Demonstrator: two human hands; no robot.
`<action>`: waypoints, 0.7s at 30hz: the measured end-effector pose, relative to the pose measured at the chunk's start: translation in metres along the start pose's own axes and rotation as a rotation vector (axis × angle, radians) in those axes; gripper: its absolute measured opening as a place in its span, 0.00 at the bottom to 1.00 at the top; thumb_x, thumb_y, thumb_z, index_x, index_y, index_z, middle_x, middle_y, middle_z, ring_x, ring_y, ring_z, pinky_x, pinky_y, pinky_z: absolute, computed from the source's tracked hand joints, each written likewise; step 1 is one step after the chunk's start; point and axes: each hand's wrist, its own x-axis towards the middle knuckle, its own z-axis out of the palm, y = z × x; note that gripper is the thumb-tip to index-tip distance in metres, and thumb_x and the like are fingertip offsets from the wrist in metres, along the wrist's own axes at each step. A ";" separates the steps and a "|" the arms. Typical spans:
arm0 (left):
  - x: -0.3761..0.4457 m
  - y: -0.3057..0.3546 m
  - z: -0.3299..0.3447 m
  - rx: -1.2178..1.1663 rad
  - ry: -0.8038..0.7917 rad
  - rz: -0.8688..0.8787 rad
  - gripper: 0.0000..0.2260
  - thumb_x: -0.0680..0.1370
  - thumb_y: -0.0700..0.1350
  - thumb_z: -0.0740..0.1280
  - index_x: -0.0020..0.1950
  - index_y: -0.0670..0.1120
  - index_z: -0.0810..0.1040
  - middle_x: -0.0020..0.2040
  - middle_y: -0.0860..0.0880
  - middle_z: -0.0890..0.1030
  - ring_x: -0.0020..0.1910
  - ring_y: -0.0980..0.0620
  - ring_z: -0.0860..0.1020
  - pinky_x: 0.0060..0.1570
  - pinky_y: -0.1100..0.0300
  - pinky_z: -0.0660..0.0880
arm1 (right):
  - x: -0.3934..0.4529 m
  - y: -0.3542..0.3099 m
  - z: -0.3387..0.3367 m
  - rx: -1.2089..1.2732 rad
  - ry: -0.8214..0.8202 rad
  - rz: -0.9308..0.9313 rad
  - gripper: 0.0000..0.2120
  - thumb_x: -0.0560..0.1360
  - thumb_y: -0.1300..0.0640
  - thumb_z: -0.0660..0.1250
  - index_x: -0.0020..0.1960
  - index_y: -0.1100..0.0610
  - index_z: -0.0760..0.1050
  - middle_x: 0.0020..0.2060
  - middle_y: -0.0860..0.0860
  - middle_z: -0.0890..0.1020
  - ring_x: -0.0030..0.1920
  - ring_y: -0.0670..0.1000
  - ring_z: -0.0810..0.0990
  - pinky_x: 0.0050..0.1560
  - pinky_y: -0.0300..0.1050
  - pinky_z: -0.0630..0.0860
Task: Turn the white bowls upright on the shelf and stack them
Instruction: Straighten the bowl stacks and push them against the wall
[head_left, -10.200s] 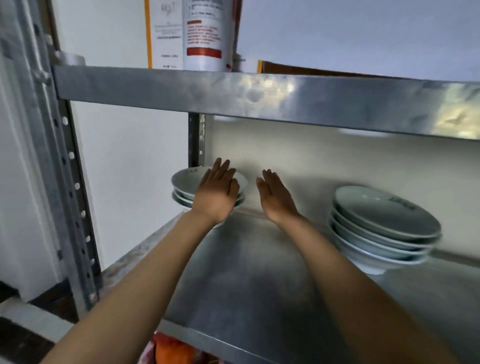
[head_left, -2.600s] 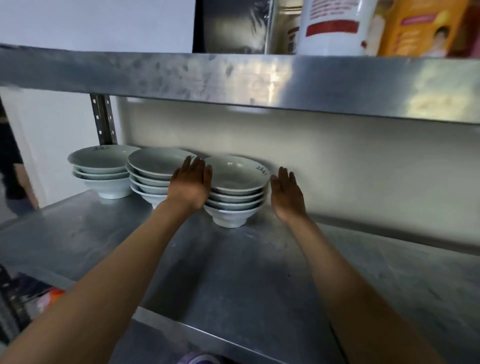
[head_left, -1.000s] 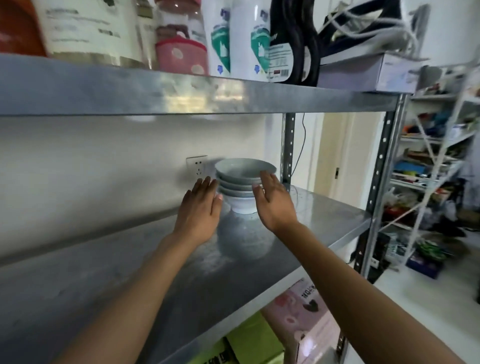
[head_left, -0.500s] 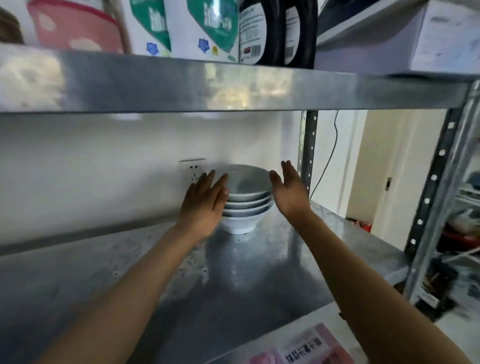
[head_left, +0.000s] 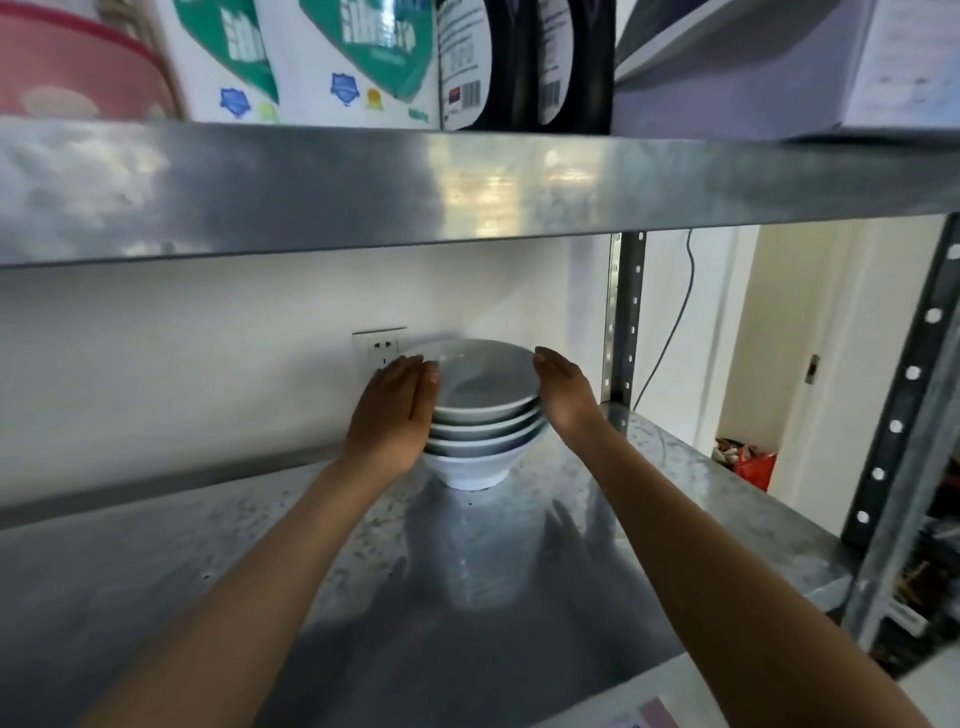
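Note:
A stack of several white bowls (head_left: 480, 410) stands upright near the back wall on the metal shelf (head_left: 467, 597). My left hand (head_left: 397, 410) lies flat against the stack's left side, fingers straight. My right hand (head_left: 563, 397) lies against the right side, fingers straight too. Both palms face the bowls and touch the rims. The lowest bowl's foot rests on the shelf.
An upper shelf (head_left: 467, 182) with bags and boxes hangs low above the bowls. A wall socket (head_left: 379, 348) sits just behind the stack. A perforated upright post (head_left: 621, 322) stands right of the bowls; another post (head_left: 909, 415) marks the front right corner.
The view has come closer to the stack at the shelf's right end. Both hands have closed in from either side and now touch the bowls.

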 end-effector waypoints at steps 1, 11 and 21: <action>0.002 -0.001 0.001 -0.004 0.000 -0.005 0.19 0.83 0.51 0.51 0.66 0.45 0.75 0.69 0.46 0.72 0.70 0.48 0.66 0.72 0.56 0.58 | 0.003 -0.001 -0.001 0.006 -0.002 0.001 0.20 0.78 0.49 0.60 0.68 0.55 0.73 0.65 0.53 0.76 0.66 0.55 0.73 0.71 0.50 0.66; 0.001 -0.005 0.001 -0.035 0.091 -0.010 0.21 0.77 0.48 0.50 0.53 0.45 0.82 0.53 0.45 0.81 0.58 0.46 0.76 0.62 0.55 0.70 | 0.013 0.017 0.013 0.335 0.123 -0.079 0.17 0.78 0.65 0.59 0.66 0.63 0.73 0.62 0.57 0.78 0.61 0.53 0.77 0.55 0.35 0.72; 0.001 -0.026 -0.004 0.031 0.013 0.069 0.21 0.79 0.50 0.49 0.56 0.49 0.81 0.53 0.49 0.82 0.58 0.49 0.77 0.61 0.58 0.69 | 0.005 0.017 0.023 0.463 0.209 -0.121 0.16 0.78 0.65 0.59 0.65 0.64 0.74 0.57 0.54 0.79 0.51 0.46 0.79 0.47 0.31 0.75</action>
